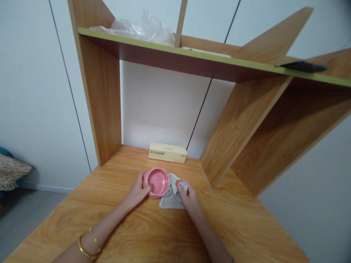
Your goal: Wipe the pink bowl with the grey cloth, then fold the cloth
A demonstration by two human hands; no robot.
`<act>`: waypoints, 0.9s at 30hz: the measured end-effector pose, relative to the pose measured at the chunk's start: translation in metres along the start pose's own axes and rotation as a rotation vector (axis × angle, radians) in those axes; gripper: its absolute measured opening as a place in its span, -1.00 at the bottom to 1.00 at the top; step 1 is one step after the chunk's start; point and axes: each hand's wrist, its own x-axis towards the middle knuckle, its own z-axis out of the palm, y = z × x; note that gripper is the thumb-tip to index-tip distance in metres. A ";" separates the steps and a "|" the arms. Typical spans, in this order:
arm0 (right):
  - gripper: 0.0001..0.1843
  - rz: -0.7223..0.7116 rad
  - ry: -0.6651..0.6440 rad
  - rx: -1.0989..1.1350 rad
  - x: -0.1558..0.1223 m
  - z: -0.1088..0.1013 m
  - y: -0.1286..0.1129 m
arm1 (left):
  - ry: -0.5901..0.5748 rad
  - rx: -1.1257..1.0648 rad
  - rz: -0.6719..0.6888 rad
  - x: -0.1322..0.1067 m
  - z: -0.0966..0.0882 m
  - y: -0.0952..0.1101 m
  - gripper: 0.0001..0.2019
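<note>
A person's left hand grips the near-left rim of a pink bowl on a wooden desk, fingers curled over the edge and thumb pressed against the outer wall, while the right hand pinches a crumpled grey cloth that lies just to the right of the bowl and touches its side. The right hand's fingers are bent closed on a fold at the cloth's upper right, and the rest of the fabric lies spread flat on the desk toward the person. The bowl sits upright near the middle of the desk, its hollow showing. A gold bangle circles the left wrist. Behind the bowl, near the white back wall, a long cream cardboard box with red and dark print lies flat on its side, well apart from both hands. Wooden uprights frame the desk, and an overhead shelf with a green front edge carries crumpled clear plastic wrap at the left and a dark flat object at the right; what that object is cannot be told
</note>
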 end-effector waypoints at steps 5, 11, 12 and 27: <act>-0.67 0.016 -0.077 -0.085 0.002 0.003 0.010 | -0.023 0.006 0.008 0.000 0.000 -0.002 -0.49; -0.73 0.068 0.155 0.080 0.007 -0.009 0.001 | -0.067 -0.001 0.011 -0.003 0.002 -0.003 -0.54; -0.74 0.039 0.181 0.077 0.007 -0.010 -0.003 | -0.069 -0.001 0.009 -0.004 0.002 -0.003 -0.54; -0.61 -0.217 -0.181 -0.745 0.001 0.019 -0.035 | 0.088 0.245 0.088 -0.008 0.002 0.018 -0.36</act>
